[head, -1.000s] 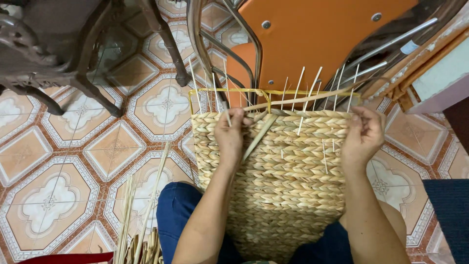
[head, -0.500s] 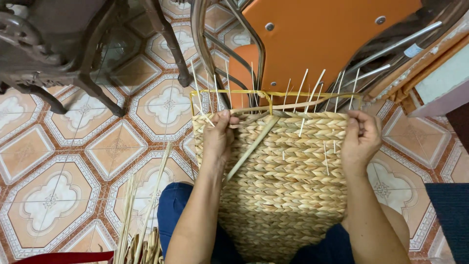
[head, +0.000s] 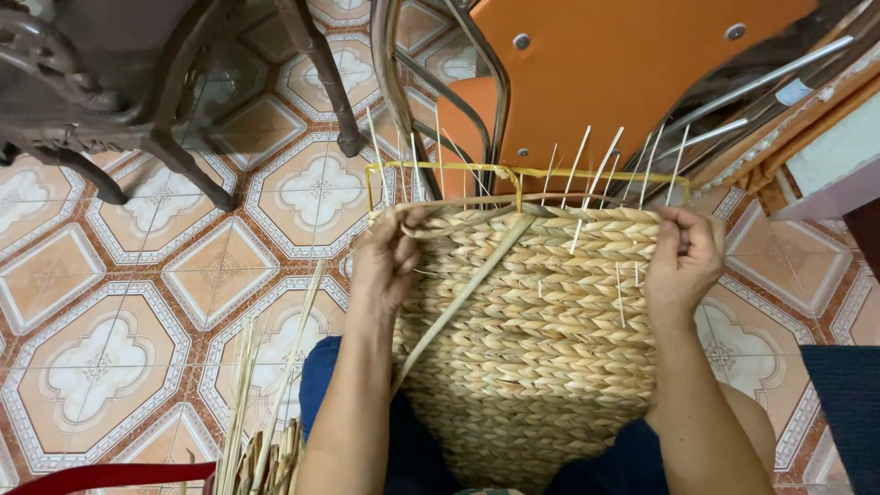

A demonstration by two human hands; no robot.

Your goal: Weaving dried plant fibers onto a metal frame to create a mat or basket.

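A half-woven straw basket (head: 541, 339) rests on my lap, its open rim pointing away from me. Thin pale stakes (head: 587, 160) stick up from the rim inside a yellow wire frame (head: 513, 174). My left hand (head: 390, 257) pinches a flat straw strand (head: 463, 293) at the rim's left corner; the strand runs diagonally down across the basket face. My right hand (head: 683, 257) grips the basket's right upper edge, thumb on the weave.
An orange chair (head: 623, 64) with a metal frame stands just beyond the basket. A dark wooden furniture piece (head: 119, 82) is at the upper left. Loose straw strands (head: 266, 431) lie on the patterned tile floor (head: 119, 302) at my left.
My left hand has moved left along the rim to the basket's left corner, pulling the strand across. My right hand has stayed on the right edge.
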